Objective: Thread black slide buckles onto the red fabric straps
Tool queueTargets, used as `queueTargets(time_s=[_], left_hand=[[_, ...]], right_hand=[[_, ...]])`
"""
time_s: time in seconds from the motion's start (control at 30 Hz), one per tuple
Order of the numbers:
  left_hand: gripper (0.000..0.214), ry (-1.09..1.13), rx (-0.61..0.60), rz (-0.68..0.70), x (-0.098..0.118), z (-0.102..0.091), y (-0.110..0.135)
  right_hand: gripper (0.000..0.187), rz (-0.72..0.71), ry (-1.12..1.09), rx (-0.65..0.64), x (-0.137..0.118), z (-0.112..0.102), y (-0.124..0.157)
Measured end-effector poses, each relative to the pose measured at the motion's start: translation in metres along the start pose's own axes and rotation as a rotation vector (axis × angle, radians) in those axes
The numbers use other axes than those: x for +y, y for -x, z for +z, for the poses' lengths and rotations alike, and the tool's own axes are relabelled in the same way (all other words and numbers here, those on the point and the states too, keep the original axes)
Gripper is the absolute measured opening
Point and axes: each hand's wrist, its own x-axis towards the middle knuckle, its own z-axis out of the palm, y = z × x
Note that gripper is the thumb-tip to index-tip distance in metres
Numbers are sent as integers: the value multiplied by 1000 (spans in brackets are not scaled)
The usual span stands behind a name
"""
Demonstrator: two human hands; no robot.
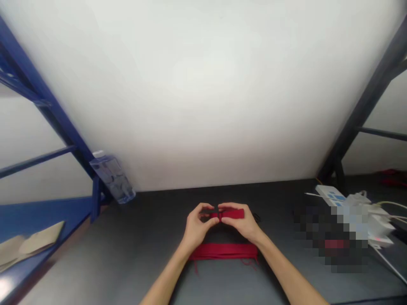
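Both hands meet over the dark tabletop, fingertips almost touching. Between them is a small piece of red fabric (234,213) with a dark strip (215,209) at its left side. My left hand (197,224) pinches the left end of it, thumb in front and fingers behind. My right hand (244,223) grips the red part, its thumb across the front. Nearer to me, under the forearms, a long folded red fabric strip (224,251) lies flat, loose threads trailing from its edge. What exactly the fingertips press on is too small to make out.
A clear plastic bottle (113,176) leans at the back left beside a blue metal frame (60,110). At right lie a white power strip (330,195) with plugs and cables and a blurred-out dark patch (333,241). Beige pieces (41,240) sit on the blue surface at left.
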Motion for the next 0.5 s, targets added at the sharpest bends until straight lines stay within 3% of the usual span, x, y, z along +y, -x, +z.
queueTargets(time_s=[0.23, 0.37, 0.5], left_hand=[[16, -208, -87, 30, 3, 1, 4], [20, -233, -164, 10, 0, 4, 5], [21, -250, -105, 15, -2, 4, 4]], right_hand=[[16, -89, 37, 48, 4, 0, -2], [21, -81, 24, 75, 10, 5, -3], [20, -92, 50, 235, 10, 7, -2]])
